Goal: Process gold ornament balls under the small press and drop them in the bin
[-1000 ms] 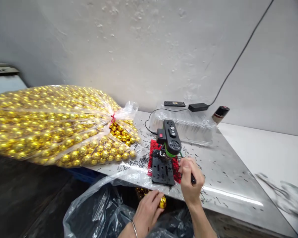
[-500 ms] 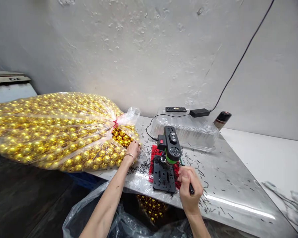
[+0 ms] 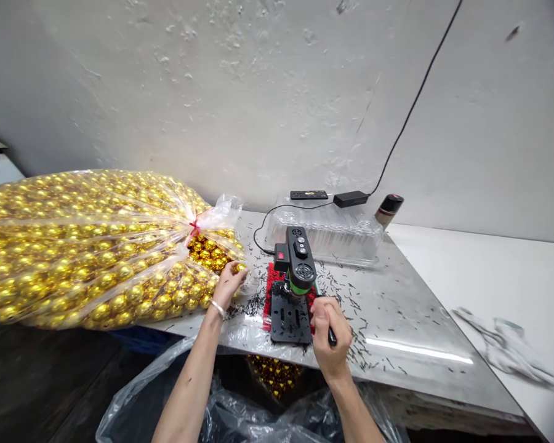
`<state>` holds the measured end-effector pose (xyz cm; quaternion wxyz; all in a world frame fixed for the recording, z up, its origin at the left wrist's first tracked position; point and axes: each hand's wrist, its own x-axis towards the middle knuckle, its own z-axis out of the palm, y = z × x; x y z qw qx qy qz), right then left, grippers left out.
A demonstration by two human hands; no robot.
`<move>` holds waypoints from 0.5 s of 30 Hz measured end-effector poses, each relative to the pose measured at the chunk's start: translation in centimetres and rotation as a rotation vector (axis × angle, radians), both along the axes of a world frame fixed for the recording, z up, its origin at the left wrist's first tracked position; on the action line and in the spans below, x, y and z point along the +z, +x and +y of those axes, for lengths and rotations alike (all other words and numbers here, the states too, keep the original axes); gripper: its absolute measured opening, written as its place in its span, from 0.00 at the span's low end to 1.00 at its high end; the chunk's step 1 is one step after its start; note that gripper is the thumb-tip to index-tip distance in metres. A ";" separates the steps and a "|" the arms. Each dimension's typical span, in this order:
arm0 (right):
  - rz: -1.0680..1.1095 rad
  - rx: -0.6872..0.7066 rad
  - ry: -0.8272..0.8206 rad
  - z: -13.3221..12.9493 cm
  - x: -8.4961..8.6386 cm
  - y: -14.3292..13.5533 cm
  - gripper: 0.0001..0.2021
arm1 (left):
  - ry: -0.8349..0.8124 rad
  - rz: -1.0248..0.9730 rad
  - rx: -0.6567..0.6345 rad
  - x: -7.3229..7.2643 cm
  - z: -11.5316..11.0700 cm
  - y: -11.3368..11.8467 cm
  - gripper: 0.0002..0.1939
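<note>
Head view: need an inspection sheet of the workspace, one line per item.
Surface: metal tabletop, dark slivers scattered on it.
Job's things: black-and-green machine over a slotted black plate; clear bag of gold balls, with a red tie.
Clutter: clear plastic trays; dark-capped can; white cloth item, type unclear.
Grips: left grip holds one gold ball; right grip closed around a black handle.
Cables: black cord rises from black adapter; thin lead runs between adapter and machine.
Surroundings: pitted grey wall behind; clear plastic liner below the front edge.
</note>
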<state>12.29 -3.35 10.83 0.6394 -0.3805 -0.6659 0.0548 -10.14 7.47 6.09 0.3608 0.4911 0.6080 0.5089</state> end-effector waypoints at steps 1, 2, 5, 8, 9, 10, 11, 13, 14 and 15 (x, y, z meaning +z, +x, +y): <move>0.005 0.000 -0.004 0.0 0.0 0.0 0.11 | -0.026 -0.139 -0.005 0.3 -1.4 0.1 0.22; 0.009 0.000 -0.008 0.0 0.0 0.0 0.12 | -0.033 -0.285 -0.024 0.5 -2.8 0.2 0.25; 0.003 -0.004 -0.013 -0.1 0.0 0.0 0.12 | -0.148 -0.592 -0.119 0.6 -6.3 1.4 0.28; -0.025 -0.015 -0.020 -0.2 0.2 0.0 0.13 | -0.264 -0.746 -0.184 -0.1 -8.1 3.1 0.23; -0.036 -0.016 -0.021 -0.2 0.3 0.1 0.13 | -0.295 -0.771 -0.189 -0.4 -8.3 3.8 0.22; -0.046 -0.018 -0.022 -0.2 0.4 0.1 0.13 | -0.317 -0.775 -0.187 -0.8 -8.4 4.5 0.22; -0.053 -0.018 -0.024 -0.3 0.5 0.1 0.13 | -0.328 -0.756 -0.181 -1.2 -8.4 5.2 0.22; -0.067 -0.015 -0.033 -0.3 0.6 0.2 0.13 | -0.298 -0.654 -0.161 -1.9 -8.2 6.6 0.24; -0.074 -0.015 -0.037 -0.4 0.7 0.3 0.13 | -0.260 -0.586 -0.155 -2.3 -8.0 7.2 0.25; -0.080 -0.015 -0.039 -0.4 0.7 0.3 0.12 | -0.217 -0.517 -0.157 -2.7 -7.8 7.8 0.26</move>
